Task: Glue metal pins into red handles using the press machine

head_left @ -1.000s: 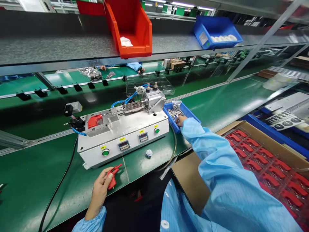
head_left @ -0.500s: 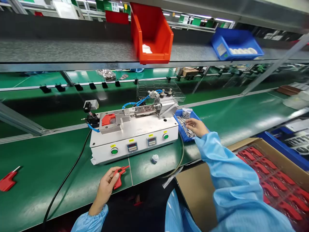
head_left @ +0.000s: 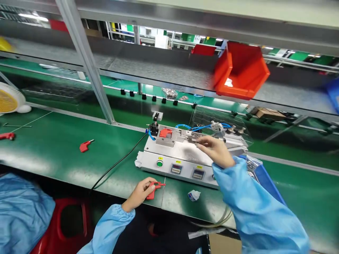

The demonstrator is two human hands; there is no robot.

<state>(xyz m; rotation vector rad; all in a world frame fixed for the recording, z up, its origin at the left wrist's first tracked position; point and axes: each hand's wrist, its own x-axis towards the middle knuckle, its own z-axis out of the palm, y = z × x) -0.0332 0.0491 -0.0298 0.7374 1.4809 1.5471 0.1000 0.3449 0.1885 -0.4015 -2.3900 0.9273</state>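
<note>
My left hand (head_left: pixel 140 193) rests at the front edge of the green bench, closed on a small red plastic part (head_left: pixel 154 188). Over the top of the grey press machine (head_left: pixel 185 160), my right hand (head_left: pixel 215 150) pinches what looks like a thin metal pin near the machine's slide; the pin is blurred. Another red part (head_left: pixel 165 132) sits in the machine's fixture at its left end. The blue tray of metal pins (head_left: pixel 258 173) lies right of the machine, partly behind my right sleeve.
Red parts lie on the bench at the left (head_left: pixel 85 145) and far left (head_left: pixel 7 135). A red bin (head_left: pixel 239 76) sits on the shelf above. A black cable (head_left: pixel 116 164) runs from the machine. A person's blue sleeve (head_left: pixel 21 208) and a red stool show at bottom left.
My right hand left the blue pin tray and moved left over the machine's slide. The view swung left and down. My left hand kept the red part.
</note>
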